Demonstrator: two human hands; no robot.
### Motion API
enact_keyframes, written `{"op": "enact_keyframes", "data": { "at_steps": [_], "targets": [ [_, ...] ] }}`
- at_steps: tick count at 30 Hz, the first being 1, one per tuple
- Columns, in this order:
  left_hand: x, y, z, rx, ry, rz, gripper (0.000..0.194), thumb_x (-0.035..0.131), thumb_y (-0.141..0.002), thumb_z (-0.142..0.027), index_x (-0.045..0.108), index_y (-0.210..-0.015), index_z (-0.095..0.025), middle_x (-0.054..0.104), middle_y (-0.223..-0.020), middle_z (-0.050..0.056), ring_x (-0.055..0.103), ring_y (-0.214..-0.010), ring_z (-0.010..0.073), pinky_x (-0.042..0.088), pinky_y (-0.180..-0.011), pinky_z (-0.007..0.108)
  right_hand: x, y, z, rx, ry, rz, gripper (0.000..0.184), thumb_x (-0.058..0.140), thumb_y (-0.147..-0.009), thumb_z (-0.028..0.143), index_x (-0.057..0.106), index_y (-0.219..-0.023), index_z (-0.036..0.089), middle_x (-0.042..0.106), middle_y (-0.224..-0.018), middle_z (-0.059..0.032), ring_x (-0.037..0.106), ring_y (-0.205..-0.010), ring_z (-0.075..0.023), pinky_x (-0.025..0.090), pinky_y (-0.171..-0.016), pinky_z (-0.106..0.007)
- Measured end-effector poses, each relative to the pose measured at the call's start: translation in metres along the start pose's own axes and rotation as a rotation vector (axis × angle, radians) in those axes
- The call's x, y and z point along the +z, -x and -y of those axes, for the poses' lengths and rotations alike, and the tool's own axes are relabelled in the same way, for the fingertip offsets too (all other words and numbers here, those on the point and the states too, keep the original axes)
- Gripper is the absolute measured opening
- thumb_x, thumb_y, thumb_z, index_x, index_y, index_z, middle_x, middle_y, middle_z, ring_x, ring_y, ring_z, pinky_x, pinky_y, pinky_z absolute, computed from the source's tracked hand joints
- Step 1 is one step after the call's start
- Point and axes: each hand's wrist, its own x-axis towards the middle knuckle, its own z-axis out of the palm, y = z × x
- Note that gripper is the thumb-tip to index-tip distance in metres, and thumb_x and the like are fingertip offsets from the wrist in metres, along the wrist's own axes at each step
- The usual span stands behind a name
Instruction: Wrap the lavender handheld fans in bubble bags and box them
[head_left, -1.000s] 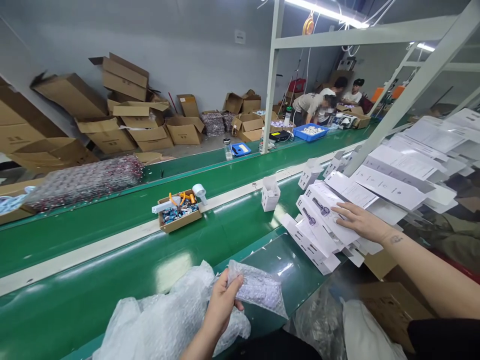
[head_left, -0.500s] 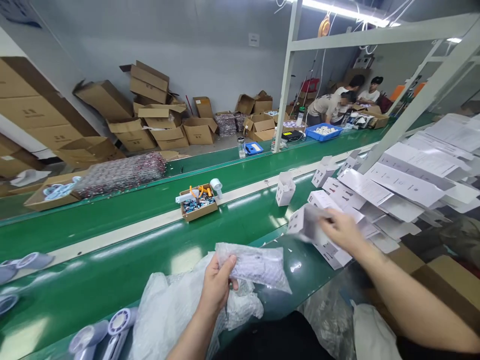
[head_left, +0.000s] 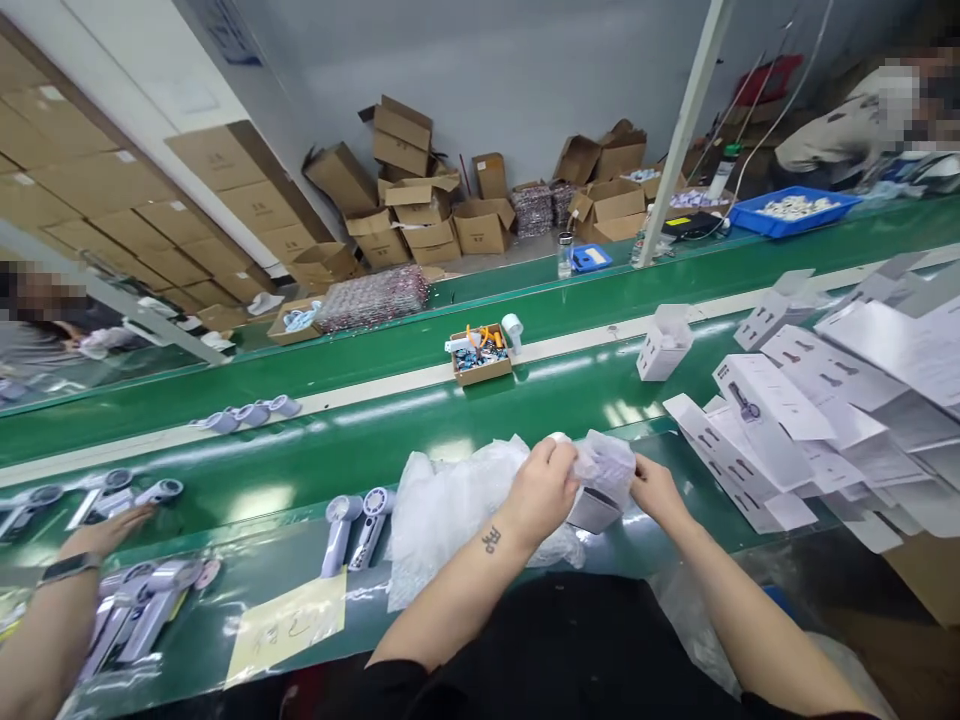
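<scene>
My left hand is closed on a translucent bubble-wrap bag in front of my body. A small white carton, tilted, is right under the bag; how far the bag is inside it I cannot tell. My right hand pinches the right side of the carton, close to the bag, its fingertips partly hidden. A heap of loose bubble-wrap bags lies on the green bench to the left of my hands. Two lilac handheld fans lie just left of that heap.
Printed white cartons are piled at right; one open carton stands on the belt. A parts box sits on the belt's pale strip. At left, a co-worker's hand reaches over several fans, near a yellow paper.
My right hand has brought the white carton left to the bubble-wrap bag, and both hands now meet. The view has swung left, bringing a co-worker's arm and more fans into sight.
</scene>
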Motion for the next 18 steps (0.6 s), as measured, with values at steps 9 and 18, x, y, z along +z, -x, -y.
{"op": "enact_keyframes", "data": {
  "at_steps": [9,18],
  "targets": [
    [-0.012,-0.002,0.024,-0.516,0.174,0.023,0.011,0.048,-0.085,-0.026,0.046,-0.075,-0.02,0.048,-0.066,-0.004,0.053,-0.063,0.0134,0.049,-0.062,0.026,0.005,0.004,0.009,-0.021,-0.058,0.048,0.03,0.045,-0.08,0.044,0.063,-0.072,0.02,0.063,-0.061,0.0001,0.055,-0.058,-0.0166,0.04,-0.054,-0.024],
    [0.019,0.001,-0.034,-0.125,-0.356,0.534,0.025,0.048,-0.085,-0.02,0.048,-0.109,-0.017,0.055,-0.102,0.011,0.055,-0.093,0.0246,0.048,-0.076,0.036,0.02,0.01,0.023,-0.186,-0.106,0.148,0.017,0.051,-0.074,0.032,0.064,-0.076,0.021,0.068,-0.074,-0.0023,0.059,-0.068,-0.0189,0.043,-0.065,-0.027]
  ]
}}
